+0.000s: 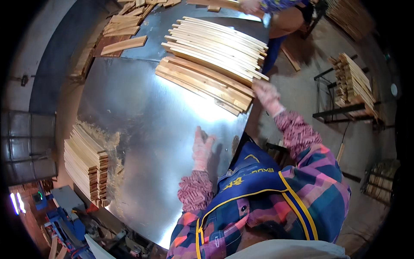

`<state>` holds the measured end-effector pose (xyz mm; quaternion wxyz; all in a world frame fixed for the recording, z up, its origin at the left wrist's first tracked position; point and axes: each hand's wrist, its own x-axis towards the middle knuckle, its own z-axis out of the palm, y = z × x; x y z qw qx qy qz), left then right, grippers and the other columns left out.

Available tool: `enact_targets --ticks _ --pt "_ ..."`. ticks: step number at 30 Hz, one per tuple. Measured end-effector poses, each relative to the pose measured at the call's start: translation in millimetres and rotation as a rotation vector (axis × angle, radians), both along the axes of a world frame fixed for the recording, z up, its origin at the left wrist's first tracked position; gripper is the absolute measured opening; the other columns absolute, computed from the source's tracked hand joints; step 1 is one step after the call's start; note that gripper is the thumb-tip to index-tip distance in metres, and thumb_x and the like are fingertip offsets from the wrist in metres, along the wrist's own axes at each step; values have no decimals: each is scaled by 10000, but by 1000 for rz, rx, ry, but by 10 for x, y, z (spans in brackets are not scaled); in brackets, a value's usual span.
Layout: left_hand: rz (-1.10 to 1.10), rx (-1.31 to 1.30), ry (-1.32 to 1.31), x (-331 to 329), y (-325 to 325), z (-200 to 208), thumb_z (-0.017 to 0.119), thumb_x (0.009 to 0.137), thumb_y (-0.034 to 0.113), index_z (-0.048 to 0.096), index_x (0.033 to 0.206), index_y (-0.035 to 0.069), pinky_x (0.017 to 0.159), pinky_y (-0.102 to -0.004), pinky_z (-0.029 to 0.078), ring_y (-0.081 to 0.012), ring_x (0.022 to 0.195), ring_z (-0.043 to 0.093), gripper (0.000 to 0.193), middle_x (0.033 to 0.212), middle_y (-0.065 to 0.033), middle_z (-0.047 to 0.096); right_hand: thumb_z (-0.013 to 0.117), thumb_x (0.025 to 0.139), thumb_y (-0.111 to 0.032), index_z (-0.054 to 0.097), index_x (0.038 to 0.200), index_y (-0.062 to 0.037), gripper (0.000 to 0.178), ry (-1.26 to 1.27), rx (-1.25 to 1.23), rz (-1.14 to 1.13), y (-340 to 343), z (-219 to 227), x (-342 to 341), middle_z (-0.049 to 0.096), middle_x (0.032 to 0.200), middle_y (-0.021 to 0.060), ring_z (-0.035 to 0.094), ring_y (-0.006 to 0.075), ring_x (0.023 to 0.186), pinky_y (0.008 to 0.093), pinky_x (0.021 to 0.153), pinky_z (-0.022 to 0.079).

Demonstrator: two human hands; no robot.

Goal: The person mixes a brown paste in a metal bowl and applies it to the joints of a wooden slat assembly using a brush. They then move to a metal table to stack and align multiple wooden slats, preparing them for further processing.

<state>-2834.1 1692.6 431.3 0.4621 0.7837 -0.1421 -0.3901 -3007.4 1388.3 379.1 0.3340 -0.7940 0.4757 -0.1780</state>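
Note:
My left hand [202, 149], in a pale pinkish glove, is over the metal tabletop [146, 142] with its fingers apart and nothing in it. My right hand [267, 97], gloved the same way, is closed at the right end of the wooden slats, its fingertips partly hidden there. The nearer slats [202, 82] lie side by side, browner and edged closely together. Just beyond them is a wider row of pale slats [215, 45] with uneven ends.
A neat stack of boards [84, 162] stands at the table's left edge beside sawdust [108, 138]. Loose wood pieces [123, 26] lie at the far left. Another person's arm [286, 21] is at the far right. A metal rack [345, 111] holds more slats to the right.

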Motion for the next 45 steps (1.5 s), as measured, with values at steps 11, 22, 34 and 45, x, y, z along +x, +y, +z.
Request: enact_targets --ticks 11,22,34,45 --pt "632 -94 253 986 -1823 -934 686 873 367 142 1526 -61 1140 -370 289 -320 1375 386 952 1511 -255 338 467 949 -526 502 1402 -129 603 619 -196 223 -2535 380 1777 596 1291 172 550 326 1204 417 1019 411" --pt "159 278 -212 926 -1946 -711 739 834 432 386 1456 -11 1072 -383 400 -320 1312 423 842 1360 -205 481 652 877 -111 344 1497 -168 695 799 -233 540 -3114 -14 2168 637 1207 200 591 339 1174 389 978 483" --pt "613 111 351 1517 419 -146 623 923 473 469 1404 -34 716 -292 504 -166 826 623 716 942 -78 675 518 777 -817 578 1316 -18 965 495 378 802 -532 -44 2081 585 1311 226 507 366 1268 426 1080 378" --pt "388 850 -193 1409 807 -125 551 893 598 549 1299 8 988 -475 426 -456 1171 550 716 1230 -300 596 600 912 -450 650 1189 -132 424 202 380 565 -222 17 2565 688 1052 179 640 359 1002 424 901 470"
